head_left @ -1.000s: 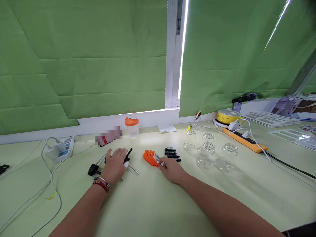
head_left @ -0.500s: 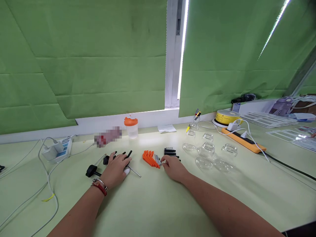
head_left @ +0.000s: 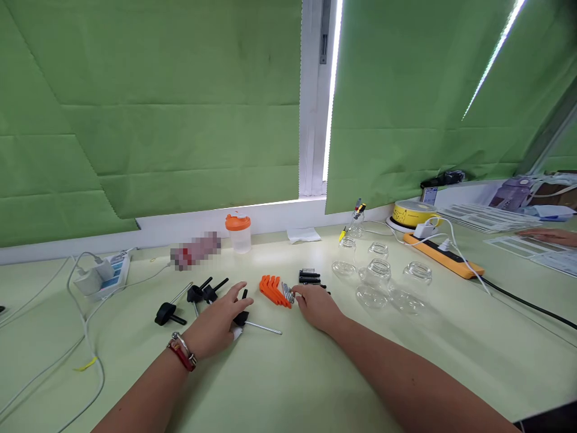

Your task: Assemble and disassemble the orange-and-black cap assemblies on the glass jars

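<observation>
My left hand (head_left: 217, 325) is curled round a black plastic piece with a metal rod (head_left: 264, 328), its rod pointing right along the table. A white patch shows under its fingers. Left of it lie similar black pieces (head_left: 195, 293) with rods, one with a round black head (head_left: 166, 313). My right hand (head_left: 319, 308) rests on the table, thumb and fingertips pinched beside several thin metal pins (head_left: 287, 293); whatever is between them is too small to make out. Several bent orange handles (head_left: 273, 290) lie side by side left of the pins. Black ridged parts (head_left: 309, 276) sit behind my right hand.
Several clear glass jars (head_left: 374, 282) stand to the right, with an orange power strip (head_left: 444, 255) beyond. A cup with an orange lid (head_left: 238, 231) stands at the back. White cables (head_left: 85, 313) cross the left side. Another person's hand (head_left: 552, 236) is at the far right.
My left hand has moved right, bringing one black piece with its rod away from the others, which now show. My right hand has stayed nearly in place. Another person's hand has come further into view.
</observation>
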The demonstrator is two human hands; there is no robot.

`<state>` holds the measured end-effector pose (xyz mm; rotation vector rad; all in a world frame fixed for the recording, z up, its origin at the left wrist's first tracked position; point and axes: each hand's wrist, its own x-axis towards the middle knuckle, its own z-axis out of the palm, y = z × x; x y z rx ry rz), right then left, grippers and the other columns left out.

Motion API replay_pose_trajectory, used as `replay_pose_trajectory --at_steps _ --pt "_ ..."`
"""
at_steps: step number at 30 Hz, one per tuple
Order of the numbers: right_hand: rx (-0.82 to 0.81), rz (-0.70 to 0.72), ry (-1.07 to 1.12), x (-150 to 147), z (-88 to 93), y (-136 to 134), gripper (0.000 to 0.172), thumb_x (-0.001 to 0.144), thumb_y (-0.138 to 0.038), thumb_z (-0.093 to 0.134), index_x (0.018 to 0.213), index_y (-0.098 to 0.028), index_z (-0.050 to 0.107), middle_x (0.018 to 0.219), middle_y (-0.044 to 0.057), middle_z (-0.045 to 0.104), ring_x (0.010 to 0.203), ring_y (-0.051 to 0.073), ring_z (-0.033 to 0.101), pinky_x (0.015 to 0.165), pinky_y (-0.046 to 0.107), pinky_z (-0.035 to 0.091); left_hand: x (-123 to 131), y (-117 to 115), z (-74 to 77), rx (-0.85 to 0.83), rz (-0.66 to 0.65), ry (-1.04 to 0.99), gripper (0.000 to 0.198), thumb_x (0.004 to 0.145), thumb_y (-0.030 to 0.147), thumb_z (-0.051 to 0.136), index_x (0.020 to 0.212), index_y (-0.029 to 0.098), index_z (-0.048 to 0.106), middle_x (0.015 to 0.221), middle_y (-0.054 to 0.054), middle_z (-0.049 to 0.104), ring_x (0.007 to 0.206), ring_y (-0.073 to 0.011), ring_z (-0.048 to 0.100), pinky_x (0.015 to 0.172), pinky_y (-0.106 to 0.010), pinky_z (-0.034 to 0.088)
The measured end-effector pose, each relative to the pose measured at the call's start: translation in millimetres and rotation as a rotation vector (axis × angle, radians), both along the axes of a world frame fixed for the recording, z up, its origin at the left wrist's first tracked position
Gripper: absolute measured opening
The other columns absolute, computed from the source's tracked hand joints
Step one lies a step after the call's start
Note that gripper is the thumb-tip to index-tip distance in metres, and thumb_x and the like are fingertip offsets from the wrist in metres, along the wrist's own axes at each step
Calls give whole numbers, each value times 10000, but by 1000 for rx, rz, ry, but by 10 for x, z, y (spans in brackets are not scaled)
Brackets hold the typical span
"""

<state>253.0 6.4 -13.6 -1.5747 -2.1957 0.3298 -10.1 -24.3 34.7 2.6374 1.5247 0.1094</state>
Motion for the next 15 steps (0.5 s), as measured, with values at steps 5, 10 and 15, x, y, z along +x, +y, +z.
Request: replay_pose_trajectory --at_steps 5,10,15 --pt "-1 20 -69 -22 21 -7 288 860 -190 366 967 -226 631 886 34 661 839 169 577 638 236 327 14 -7 -6 -19 -22 -3 528 616 6 438 1060 266 556 1443 -44 248 1035 -220 569 786 -307 475" --pt "-25 -3 -44 -5 34 -19 219 843 -194 415 922 -206 619 901 39 657 831 165 570 629 232 319 3 2 -7 -70 -48 -106 512 650 24 422 1086 261 552 1413 -28 327 1091 -215 537 863 -309 449" --pt "-69 -28 12 29 46 -45 181 835 -210 452 943 -209 597 886 39 649 798 158 556 599 228 300 30 -37 31 -230 -128 -269 462 737 97 417 1151 257 543 1170 -30 581 1040 -193 550 900 -303 427"
